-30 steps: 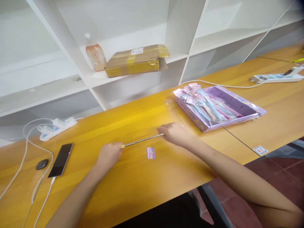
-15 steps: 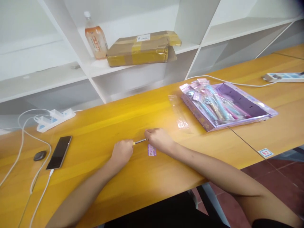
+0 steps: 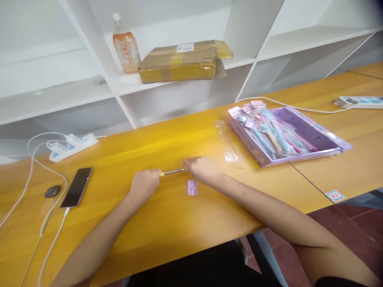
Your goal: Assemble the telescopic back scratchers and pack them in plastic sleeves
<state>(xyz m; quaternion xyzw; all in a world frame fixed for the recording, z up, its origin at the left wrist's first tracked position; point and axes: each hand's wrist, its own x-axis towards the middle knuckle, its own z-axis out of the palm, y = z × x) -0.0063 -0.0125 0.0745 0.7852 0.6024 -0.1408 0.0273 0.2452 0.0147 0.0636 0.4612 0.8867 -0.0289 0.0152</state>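
A thin silver telescopic rod [image 3: 174, 172] with a yellow end stretches between my two hands. My left hand [image 3: 145, 184] is closed around its yellow end, and most of that end is hidden in the fist. At the other end my right hand [image 3: 203, 170] is closed on the rod, covering whatever is at its tip. A small purple-and-pink card [image 3: 192, 187] lies on the table just below my right hand. Beyond that hand, a clear plastic sleeve [image 3: 226, 139] lies flat.
A purple tray [image 3: 311, 129] with several wrapped long-handled items stands at right. On the left are a phone [image 3: 77, 187], a dark oval object [image 3: 52, 191] and a power strip [image 3: 73, 146] with cables. The shelf behind holds a bottle [image 3: 127, 52] and a taped cardboard box [image 3: 179, 65].
My left hand has moved left, away from my right hand, and more of the silver rod shows between them. The whole card is now uncovered. The view has shifted slightly.
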